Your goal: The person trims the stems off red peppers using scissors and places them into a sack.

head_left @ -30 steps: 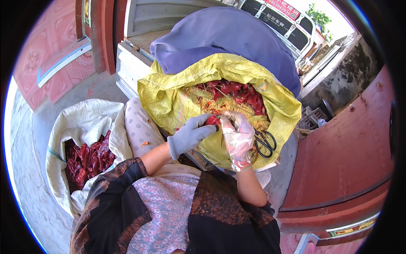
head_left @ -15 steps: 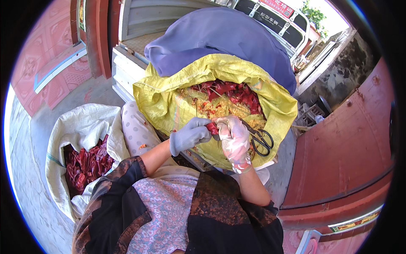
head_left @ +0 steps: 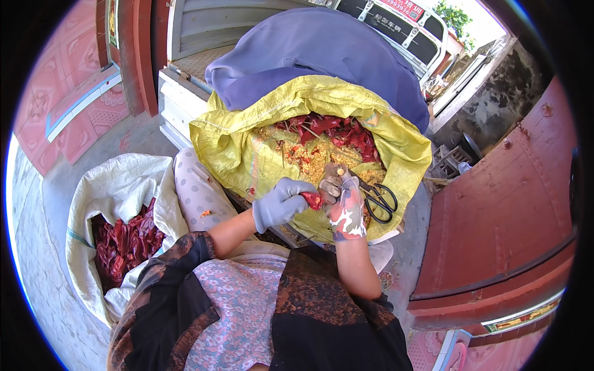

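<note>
While gloved hands pinch chilli, scissors beside

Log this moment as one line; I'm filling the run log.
left hand: grey glove, pinching red dried chilli | right hand: patterned glove, holding black-handled scissors | below: yellow woven sack

Left hand, right hand grip red chili over yellow sack.

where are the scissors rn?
Head view, right of centre: the black-handled scissors lie in the yellow sack, just right of the right hand, on the seed litter.
</note>
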Available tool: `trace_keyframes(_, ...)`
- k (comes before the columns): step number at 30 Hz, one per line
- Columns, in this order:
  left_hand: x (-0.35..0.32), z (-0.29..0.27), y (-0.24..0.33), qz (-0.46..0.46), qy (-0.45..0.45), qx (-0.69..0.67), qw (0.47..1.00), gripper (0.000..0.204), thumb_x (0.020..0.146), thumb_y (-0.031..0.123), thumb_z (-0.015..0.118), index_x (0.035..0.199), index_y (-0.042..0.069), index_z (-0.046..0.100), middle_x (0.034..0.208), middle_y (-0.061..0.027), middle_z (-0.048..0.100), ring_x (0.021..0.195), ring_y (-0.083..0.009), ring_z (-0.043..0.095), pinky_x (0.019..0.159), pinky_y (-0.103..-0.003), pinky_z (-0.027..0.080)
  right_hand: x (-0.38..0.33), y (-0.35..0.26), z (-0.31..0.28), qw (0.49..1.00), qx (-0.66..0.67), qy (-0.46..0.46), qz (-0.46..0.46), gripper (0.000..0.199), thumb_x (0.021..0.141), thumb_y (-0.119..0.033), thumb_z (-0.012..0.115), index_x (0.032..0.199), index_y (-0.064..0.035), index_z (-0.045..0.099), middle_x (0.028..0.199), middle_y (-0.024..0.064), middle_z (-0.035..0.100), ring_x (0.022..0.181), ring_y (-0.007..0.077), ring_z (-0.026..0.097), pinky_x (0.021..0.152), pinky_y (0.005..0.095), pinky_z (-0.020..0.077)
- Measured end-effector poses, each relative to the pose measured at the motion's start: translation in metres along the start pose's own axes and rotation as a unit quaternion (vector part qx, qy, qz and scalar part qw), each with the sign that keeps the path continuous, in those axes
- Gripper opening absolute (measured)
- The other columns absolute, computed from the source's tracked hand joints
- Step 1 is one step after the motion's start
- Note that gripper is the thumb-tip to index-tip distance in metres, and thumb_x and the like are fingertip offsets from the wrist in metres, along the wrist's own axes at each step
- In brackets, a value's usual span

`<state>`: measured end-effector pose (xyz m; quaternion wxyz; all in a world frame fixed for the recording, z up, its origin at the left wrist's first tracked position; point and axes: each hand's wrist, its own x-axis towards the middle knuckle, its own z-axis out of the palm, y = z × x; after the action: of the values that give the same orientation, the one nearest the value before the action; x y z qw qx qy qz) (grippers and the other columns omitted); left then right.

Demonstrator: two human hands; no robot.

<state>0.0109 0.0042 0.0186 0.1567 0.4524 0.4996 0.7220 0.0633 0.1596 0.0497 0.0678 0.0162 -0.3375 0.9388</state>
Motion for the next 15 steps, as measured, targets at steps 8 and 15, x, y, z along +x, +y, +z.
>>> trace_keyframes(8,0.004,-0.019,0.001,-0.113,0.001,-0.164,0.98,0.032,0.071,0.006,0.046,0.1,-0.003,0.056,0.058,-0.0008,0.043,0.051,-0.0088,0.037,0.047,-0.024,0.03,-0.005,-0.019,0.011,0.816,-0.577,0.03,-0.013,0.021,0.085,-0.006,0.056,0.105,-0.0009,0.06,0.094,0.0063,0.065,0.074,0.01,0.059,0.062,0.0199,0.0462)
trace_keyframes(15,-0.01,-0.026,0.014,-0.147,0.044,-0.21,0.966,0.019,0.078,0.01,0.058,0.095,0.003,0.053,0.072,-0.0028,0.052,0.058,-0.0099,0.048,0.056,-0.023,0.041,0.032,-0.058,-0.008,0.662,-0.74,0.079,-0.087,0.016,0.081,-0.012,0.062,0.094,-0.0028,0.065,0.092,0.0098,0.067,0.082,0.021,0.063,0.069,0.0286,0.0487)
